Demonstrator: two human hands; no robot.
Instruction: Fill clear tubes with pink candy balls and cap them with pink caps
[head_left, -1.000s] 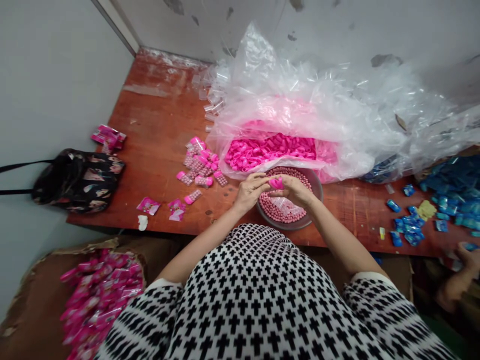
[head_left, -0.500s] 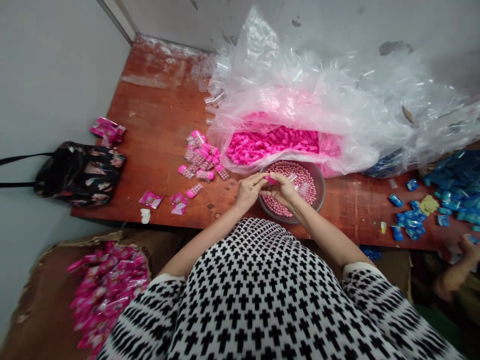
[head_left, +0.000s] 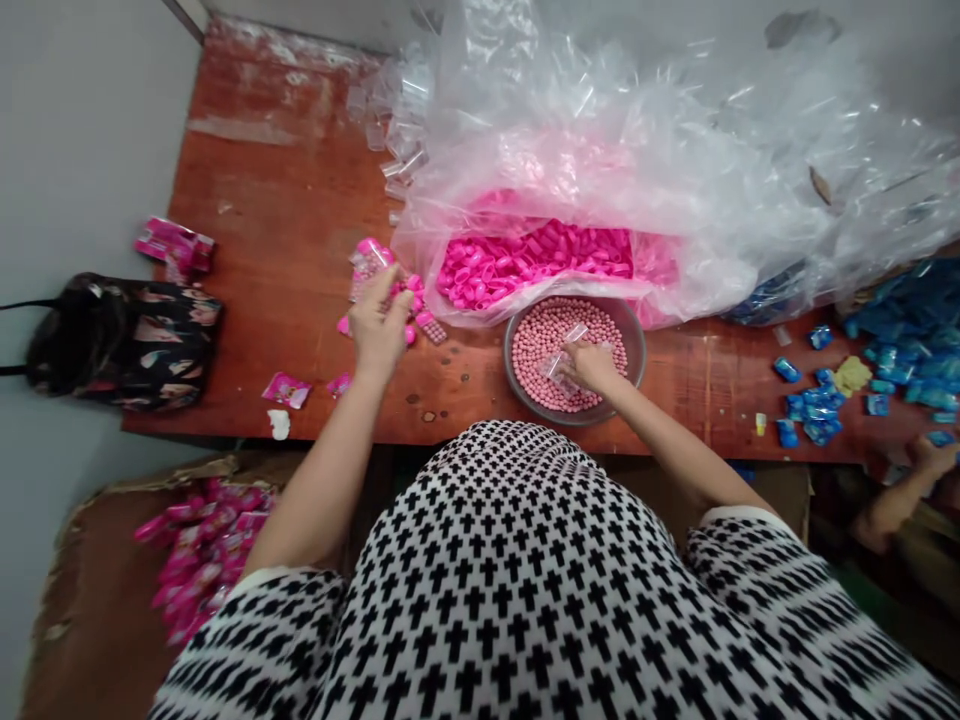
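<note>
My left hand (head_left: 379, 328) is over a pile of small clear tubes with pink caps (head_left: 369, 250), filled with pink beads. Its thumb and forefinger are apart, and I make out nothing between them; the hand covers part of the pile. Down in a grey bowl (head_left: 511, 372) of round pink beads (head_left: 536, 335), my right hand (head_left: 594, 366) has its fingers closed on a clear plastic tube (head_left: 555, 368). Another clear tube (head_left: 576, 333) lies by its fingertips. Just behind the bowl, loose pink caps (head_left: 540, 255) fill an opened plastic bag (head_left: 525, 170).
Clear empty tubes (head_left: 405, 165) lie left of the bag. Pink packets (head_left: 286, 389) and a dark patterned bag (head_left: 150, 345) are on the left. A box of pink packets (head_left: 206, 550) stands below. Blue items (head_left: 821, 410) lie right, near another person's hand (head_left: 934, 455).
My hands have parted. The left has moved from above the bowl to the pile of capped tubes; the right has dropped into the beads. The view has shifted slightly.
</note>
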